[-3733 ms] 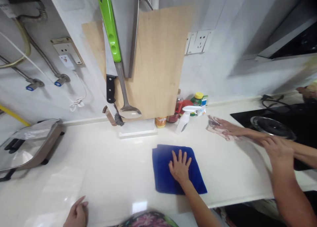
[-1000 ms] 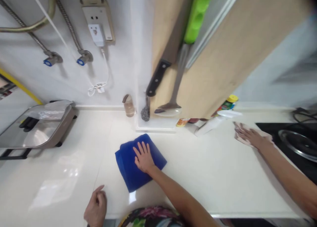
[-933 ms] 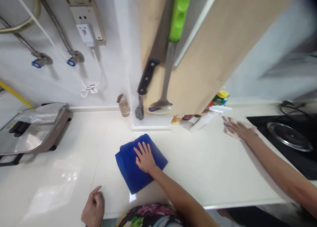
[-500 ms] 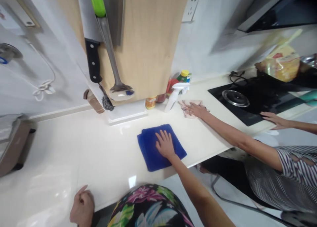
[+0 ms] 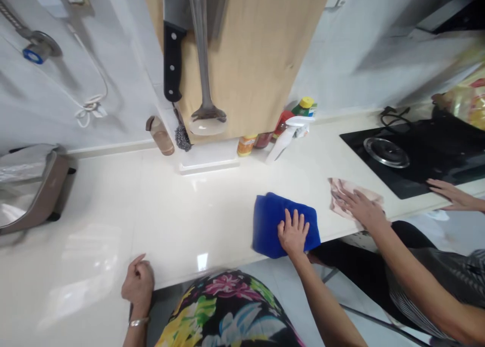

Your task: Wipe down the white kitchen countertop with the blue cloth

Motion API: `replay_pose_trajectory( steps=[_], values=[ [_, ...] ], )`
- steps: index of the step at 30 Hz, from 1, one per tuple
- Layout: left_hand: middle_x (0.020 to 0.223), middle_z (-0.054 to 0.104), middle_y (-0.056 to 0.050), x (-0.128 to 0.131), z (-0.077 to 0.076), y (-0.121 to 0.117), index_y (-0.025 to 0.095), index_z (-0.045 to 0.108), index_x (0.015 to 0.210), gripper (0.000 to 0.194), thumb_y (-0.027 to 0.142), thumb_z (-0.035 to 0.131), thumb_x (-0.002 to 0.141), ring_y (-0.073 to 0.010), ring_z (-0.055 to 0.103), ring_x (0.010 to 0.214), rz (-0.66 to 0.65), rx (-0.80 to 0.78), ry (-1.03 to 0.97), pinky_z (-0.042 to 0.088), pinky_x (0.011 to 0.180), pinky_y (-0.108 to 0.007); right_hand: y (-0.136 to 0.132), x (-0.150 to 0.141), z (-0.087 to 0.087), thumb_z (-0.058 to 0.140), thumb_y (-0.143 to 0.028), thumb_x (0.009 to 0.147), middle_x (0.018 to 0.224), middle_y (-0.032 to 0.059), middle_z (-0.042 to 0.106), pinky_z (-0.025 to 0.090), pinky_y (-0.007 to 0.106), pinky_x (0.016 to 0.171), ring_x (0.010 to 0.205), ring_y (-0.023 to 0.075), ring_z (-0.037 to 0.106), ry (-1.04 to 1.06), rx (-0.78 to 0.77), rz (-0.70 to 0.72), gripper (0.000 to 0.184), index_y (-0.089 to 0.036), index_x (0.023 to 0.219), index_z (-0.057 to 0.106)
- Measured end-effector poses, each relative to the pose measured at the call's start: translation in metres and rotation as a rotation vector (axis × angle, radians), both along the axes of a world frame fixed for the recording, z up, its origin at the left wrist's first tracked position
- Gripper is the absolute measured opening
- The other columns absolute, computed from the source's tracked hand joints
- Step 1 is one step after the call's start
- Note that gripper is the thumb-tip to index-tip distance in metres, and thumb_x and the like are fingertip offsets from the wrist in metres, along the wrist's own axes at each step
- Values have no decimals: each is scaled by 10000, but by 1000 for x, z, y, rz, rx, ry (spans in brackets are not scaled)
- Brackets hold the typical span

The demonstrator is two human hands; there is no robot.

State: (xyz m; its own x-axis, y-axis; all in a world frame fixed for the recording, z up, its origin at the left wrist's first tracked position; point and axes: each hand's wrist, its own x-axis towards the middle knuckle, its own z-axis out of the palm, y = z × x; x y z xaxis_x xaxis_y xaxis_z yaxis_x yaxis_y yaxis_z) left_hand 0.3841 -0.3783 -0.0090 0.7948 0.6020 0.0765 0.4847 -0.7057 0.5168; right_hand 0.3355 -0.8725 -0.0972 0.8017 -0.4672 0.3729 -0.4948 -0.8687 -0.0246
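A folded blue cloth lies flat on the white countertop, reaching its front edge. My right hand rests on the cloth with fingers spread, pressing it from above. At the front edge further left, my left hand leans on the counter, its fingers curled into a loose fist with nothing visible in it. To the right, a co-worker's hand lies on a pale pink cloth.
A white spray bottle stands by the wall near an orange-labelled jar. Above hang a ladle and a black-handled knife. The co-worker's other hand is at the black cooktop. A brown appliance sits at left.
The view has shifted. My right hand has moved the blue cloth rightward and toward the front edge. The co-worker's hand has drawn the pink cloth toward the front edge. My left hand stays curled.
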Motion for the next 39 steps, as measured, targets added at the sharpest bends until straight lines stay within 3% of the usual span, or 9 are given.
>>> replay_pose_trajectory(
  steps=[7,12,16,19,25,28,32,36,39],
  values=[
    [899,746,-5,-1,1,-1,239,702,1160,349,253,438,931,-122,571,662,6,-9,5,376,634,-235,63,10,8,459,-258,907,1575,280,318,299,778,1062,1465,497,241,-4,39,2,641,-83,1519,380],
    [860,736,-3,-1,-1,1,240,704,1159,349,280,433,942,-131,569,660,13,-23,48,370,639,-239,125,38,17,460,-252,889,1593,276,279,254,807,1062,1482,499,192,16,130,171,650,-98,1516,391],
    [851,733,2,-3,-7,5,252,708,1154,337,300,451,940,-131,553,645,33,-1,38,373,640,-239,157,72,25,476,-272,887,1602,242,290,215,752,1116,1497,466,179,60,175,357,628,-127,1496,435],
    [813,721,3,-4,-10,7,252,709,1154,336,313,453,946,-134,561,636,52,-36,59,377,630,-237,161,106,32,471,-280,899,1596,214,324,224,674,1147,1491,420,227,85,192,419,593,-161,1480,462],
    [842,735,8,-3,-13,15,278,706,1154,324,350,467,949,-147,608,670,96,-102,148,386,623,-242,154,164,46,431,-299,931,1554,191,405,310,584,1104,1421,374,348,79,213,409,553,-167,1467,470],
    [807,729,14,-1,-12,17,298,706,1152,315,373,484,941,-156,604,640,111,-111,196,389,602,-248,153,163,45,408,-341,954,1545,220,403,362,572,1047,1369,386,396,52,228,368,569,-132,1483,436],
    [779,726,19,1,-10,17,298,706,1144,310,362,485,937,-154,607,623,117,-112,212,403,600,-245,157,149,35,348,-318,989,1331,210,585,433,520,963,1166,340,545,46,290,387,440,-160,1309,605],
    [758,724,23,1,-11,17,289,698,1145,319,361,462,943,-150,593,596,95,-79,207,401,587,-245,147,152,30,329,-364,1003,1063,164,670,491,435,915,978,263,611,-132,564,440,402,-158,1121,653],
    [800,740,23,1,-12,19,294,691,1149,317,358,460,941,-152,610,621,85,-83,210,397,582,-244,129,164,38,304,-460,1009,1005,142,678,522,396,842,906,240,631,-295,722,360,452,-150,1161,596]
  ],
)
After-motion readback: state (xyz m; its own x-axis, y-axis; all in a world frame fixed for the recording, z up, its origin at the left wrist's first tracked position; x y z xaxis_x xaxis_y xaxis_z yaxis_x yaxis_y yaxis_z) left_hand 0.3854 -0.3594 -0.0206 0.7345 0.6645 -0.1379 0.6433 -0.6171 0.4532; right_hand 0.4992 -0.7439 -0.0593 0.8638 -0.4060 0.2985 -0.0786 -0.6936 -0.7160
